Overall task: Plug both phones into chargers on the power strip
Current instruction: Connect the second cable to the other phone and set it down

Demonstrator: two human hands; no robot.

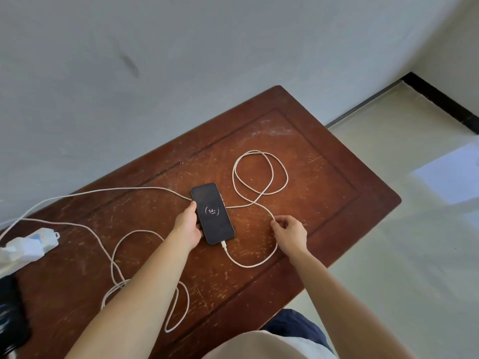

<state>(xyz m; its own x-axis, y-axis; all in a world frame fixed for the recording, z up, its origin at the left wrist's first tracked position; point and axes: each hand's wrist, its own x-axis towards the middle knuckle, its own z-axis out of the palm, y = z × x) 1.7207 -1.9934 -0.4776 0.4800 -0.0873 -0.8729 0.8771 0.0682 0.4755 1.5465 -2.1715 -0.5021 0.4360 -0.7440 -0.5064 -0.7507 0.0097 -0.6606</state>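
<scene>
Head view: one phone (212, 213) plugged in, showing 54%, left hand (187, 223) gripping its edge, right hand (289, 233) pinching the cable (260, 177); second phone unseen.

The phone (212, 213) is black with white figures. The cables (260, 177) are white. The table (324, 161) is scratched reddish-brown.

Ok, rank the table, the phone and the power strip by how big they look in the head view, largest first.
1. Table: by far the largest.
2. Power strip and phone: these look about alike. The strip is cut off by the left edge of the picture, so I won't rank one above the other.
</scene>
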